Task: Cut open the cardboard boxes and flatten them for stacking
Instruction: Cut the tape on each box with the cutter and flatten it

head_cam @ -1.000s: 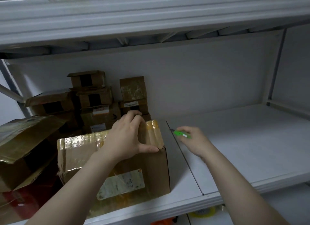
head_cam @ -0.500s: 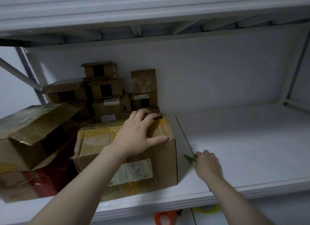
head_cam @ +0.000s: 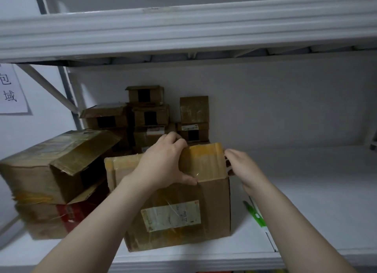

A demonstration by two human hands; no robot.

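Left hand (head_cam: 163, 164) clamps top of tape-wrapped brown cardboard box (head_cam: 212, 199), thumb on front. Right hand (head_cam: 242, 166) at right top corner, can't tell grip. Green plastic cutter (head_cam: 254, 213) on white shelf (head_cam: 316, 201), right.

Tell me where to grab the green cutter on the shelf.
Pinch the green cutter across its narrow sides near the middle, from above: it lies flat on the shelf, right of the taped box, so likely only top and edges are reachable.
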